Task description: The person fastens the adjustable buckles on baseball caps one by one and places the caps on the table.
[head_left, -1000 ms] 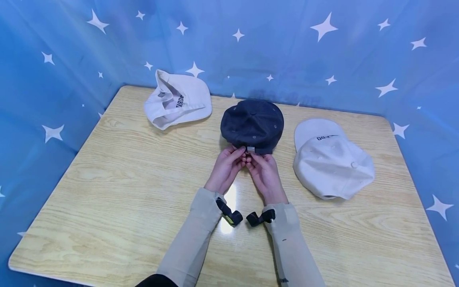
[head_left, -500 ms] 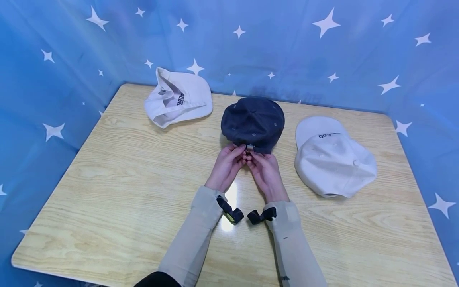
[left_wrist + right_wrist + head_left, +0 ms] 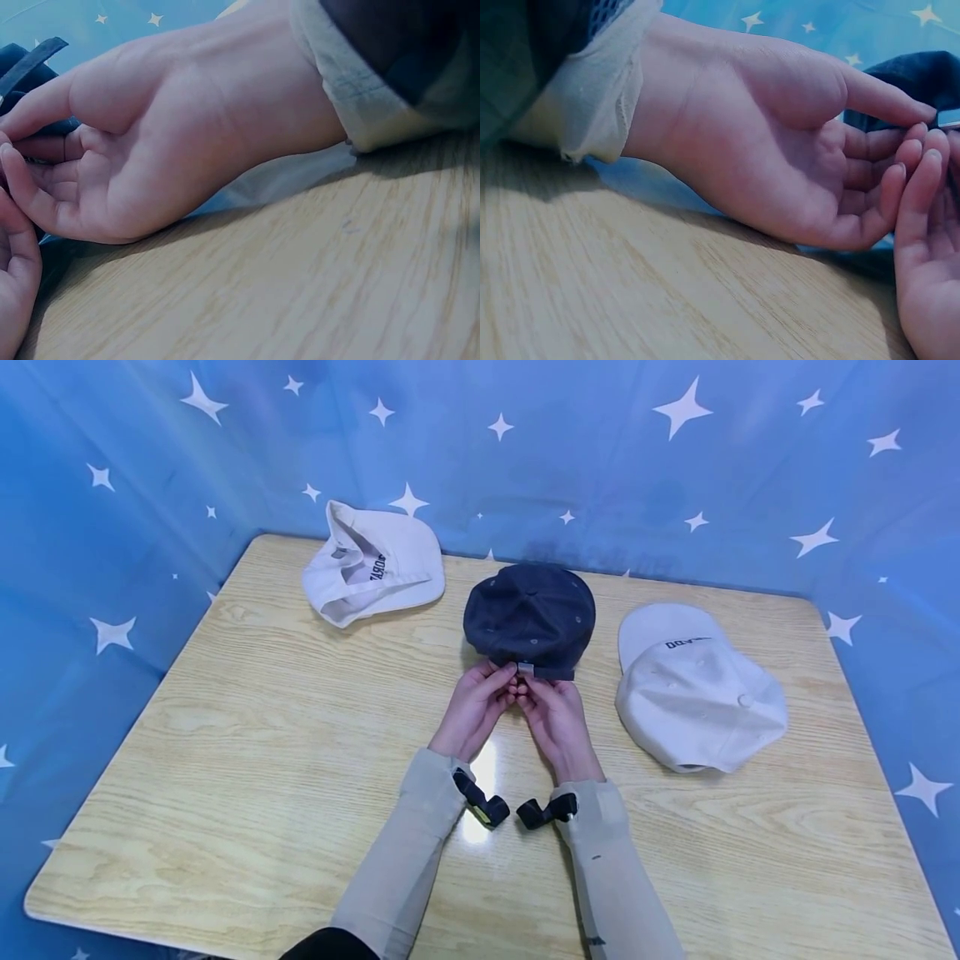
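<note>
Over the table (image 3: 225,760), left grip (image 3: 472,708) and right grip (image 3: 559,725) pinch the crosswise, person-facing strap (image 3: 555,674) of the dark cap (image 3: 528,610).

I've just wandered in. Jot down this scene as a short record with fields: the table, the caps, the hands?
Surface: wood-grain table
Centre: dark cap, crown up; back strap and metal buckle toward the person; brim not visible
Left hand: grip at the strap, just left of the buckle
Right hand: grip just below the buckle, close beside the left hand
Left side: white cap, part of its inside showing
Right side: second white cap, crown up, brim pointing away
Backdrop: blue cloth with white stars
</note>
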The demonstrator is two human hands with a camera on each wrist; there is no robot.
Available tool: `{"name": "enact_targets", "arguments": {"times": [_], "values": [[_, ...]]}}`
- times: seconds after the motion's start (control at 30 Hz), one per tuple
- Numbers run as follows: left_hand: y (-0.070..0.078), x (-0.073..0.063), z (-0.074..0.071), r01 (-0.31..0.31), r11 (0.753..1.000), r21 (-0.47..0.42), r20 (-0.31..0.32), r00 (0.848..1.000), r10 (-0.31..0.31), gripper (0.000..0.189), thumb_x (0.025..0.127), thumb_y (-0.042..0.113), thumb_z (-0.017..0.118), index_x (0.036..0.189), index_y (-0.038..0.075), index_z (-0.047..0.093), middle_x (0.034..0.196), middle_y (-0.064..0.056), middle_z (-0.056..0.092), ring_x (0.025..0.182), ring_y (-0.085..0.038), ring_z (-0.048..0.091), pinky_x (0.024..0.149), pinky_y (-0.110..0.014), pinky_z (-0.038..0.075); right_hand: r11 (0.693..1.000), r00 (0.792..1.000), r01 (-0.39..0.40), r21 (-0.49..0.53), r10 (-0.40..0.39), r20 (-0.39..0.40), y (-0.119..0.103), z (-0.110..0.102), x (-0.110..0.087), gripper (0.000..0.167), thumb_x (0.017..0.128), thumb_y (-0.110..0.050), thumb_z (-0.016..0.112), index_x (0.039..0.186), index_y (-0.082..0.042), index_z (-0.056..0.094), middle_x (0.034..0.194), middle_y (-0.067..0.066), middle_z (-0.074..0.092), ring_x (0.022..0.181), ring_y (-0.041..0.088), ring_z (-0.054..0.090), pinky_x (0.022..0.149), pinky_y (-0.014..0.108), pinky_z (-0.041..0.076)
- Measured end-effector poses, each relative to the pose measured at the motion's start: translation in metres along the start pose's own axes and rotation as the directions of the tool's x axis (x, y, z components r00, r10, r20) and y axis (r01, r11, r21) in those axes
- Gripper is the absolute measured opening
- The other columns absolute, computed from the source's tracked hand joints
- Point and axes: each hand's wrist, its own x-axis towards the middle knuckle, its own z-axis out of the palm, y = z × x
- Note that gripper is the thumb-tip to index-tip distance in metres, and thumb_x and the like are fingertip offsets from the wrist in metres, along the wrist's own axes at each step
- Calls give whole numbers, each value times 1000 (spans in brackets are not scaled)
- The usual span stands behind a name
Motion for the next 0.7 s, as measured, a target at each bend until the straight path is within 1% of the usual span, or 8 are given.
{"name": "enact_targets", "arguments": {"times": [0.2,0.37,0.57,0.7], "values": [[1,0,1,5,1000,14,-7,1000,-5,4,84,10,61,80,7,60,75,-2,59,70,-11,54,65,-21,42,999,999,33,-18,-34,-6,1,1,0,7,78,-3,67,84,-3,64,77,7,61,67,13,57,63,21,49],[1,0,0,-1,999,32,-16,1000,2,6,82,11,63,79,7,61,75,-3,60,69,-11,55,65,-21,44,997,998,54,-50,-54,-13,1,1,0,6,79,-3,66,86,-5,65,78,6,61,67,13,58,63,21,49],[1,0,1,-32,999,34,-21,999,33,6,83,12,62,78,8,62,73,-1,59,67,-10,54,62,-20,43,1000,999,27,-6,-27,44,1,0,0,6,83,-1,61,89,-1,63,81,9,61,70,16,58,65,22,49],[0,0,0,-41,999,16,-27,999,42,7,84,11,61,78,9,61,71,0,56,65,-9,52,61,-19,42,1000,997,16,-10,-15,80,1,1,-1,5,84,-1,59,87,-1,62,81,10,60,71,17,58,65,23,49]]}}
